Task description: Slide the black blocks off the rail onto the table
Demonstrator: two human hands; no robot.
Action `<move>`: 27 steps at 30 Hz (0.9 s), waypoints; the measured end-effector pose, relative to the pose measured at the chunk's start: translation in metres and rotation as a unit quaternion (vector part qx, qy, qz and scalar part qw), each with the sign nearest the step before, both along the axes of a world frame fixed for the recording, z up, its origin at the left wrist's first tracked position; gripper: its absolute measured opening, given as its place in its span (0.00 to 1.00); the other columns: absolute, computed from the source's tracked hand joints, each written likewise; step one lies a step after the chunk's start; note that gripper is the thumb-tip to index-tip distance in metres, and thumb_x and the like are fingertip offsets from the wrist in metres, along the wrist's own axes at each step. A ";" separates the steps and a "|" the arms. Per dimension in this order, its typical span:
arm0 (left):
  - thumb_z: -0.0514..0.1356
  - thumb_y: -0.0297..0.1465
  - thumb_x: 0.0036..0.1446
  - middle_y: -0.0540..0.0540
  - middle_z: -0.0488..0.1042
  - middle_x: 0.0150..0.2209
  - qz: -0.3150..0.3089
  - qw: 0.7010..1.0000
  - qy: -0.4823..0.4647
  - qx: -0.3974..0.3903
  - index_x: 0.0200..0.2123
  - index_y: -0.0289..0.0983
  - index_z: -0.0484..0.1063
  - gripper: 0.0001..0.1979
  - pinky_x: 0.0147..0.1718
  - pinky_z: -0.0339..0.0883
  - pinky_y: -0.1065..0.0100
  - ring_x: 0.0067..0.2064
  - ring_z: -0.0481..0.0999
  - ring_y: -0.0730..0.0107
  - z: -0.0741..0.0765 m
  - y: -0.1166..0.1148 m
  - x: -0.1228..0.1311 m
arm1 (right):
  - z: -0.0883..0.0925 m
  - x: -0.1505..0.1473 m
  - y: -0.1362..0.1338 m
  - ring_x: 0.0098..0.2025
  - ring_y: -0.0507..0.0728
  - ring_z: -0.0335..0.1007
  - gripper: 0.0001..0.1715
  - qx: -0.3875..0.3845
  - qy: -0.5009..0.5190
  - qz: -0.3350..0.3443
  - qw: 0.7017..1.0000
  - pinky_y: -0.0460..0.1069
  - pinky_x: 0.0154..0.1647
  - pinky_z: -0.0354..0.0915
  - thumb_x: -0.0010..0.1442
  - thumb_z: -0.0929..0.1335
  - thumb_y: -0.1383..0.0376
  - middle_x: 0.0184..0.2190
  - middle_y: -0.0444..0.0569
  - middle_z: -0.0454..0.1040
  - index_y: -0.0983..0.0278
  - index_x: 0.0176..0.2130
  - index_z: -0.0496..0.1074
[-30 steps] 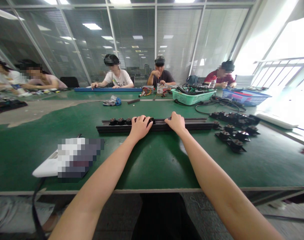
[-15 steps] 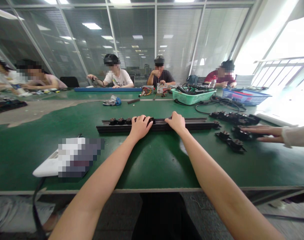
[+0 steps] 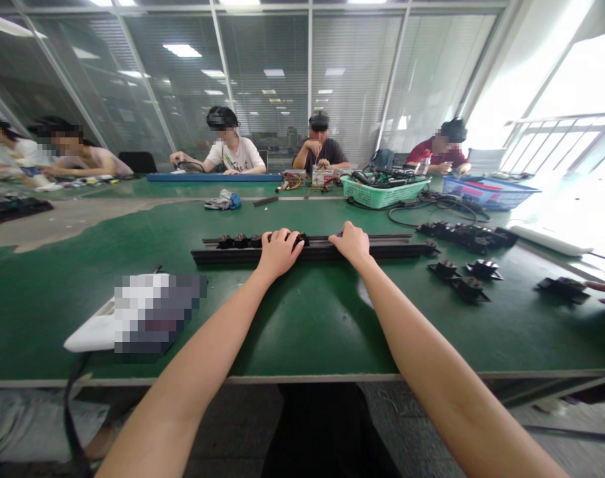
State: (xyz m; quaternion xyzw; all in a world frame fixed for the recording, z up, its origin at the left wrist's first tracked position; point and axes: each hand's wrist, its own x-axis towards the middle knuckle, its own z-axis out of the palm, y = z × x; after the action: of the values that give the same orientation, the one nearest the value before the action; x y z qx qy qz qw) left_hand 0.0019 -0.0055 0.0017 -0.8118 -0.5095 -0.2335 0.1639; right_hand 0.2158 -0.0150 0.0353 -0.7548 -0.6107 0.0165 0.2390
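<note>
A long black rail (image 3: 312,253) lies crosswise on the green table in front of me. Several small black fittings with brownish round tops (image 3: 239,241) sit in a row along its left half. My left hand (image 3: 281,252) is curled over the right end of that row, its fingers closed on the fittings there. Farther right along the rail, my right hand (image 3: 351,242) is closed, thumb and fingers pressed together at the rail's channel. A small dark bit shows at its fingertips, too hidden to name.
Loose black fittings (image 3: 470,288) lie right of the rail, near a co-worker's fingers (image 3: 604,292). A white device (image 3: 96,332) with a cable rests at left. Behind are a cloth (image 3: 223,200), a green basket (image 3: 382,194) and a blue basket (image 3: 489,194). Other people sit opposite.
A co-worker's hand at the right has drawn back toward the right edge, and a black fitting now lies near its fingers. Both my hands stay in place on the rail.
</note>
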 end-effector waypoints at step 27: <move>0.47 0.43 0.75 0.37 0.75 0.56 0.002 1.000 -0.003 -0.003 0.60 0.42 0.73 0.22 0.61 0.53 0.48 0.57 0.72 0.50 0.000 0.000 0.000 | -0.002 0.008 0.004 0.52 0.66 0.78 0.20 -0.002 0.038 -0.020 0.999 0.54 0.51 0.67 0.63 0.69 0.56 0.48 0.59 0.81 0.65 0.49 0.72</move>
State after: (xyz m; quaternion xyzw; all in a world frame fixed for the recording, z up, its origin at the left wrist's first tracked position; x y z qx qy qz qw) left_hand 0.0017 -0.0056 0.0020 -0.8106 -0.5122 -0.2339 0.1606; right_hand 0.2239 -0.0113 0.0332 -0.7659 -0.5861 0.0416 0.2610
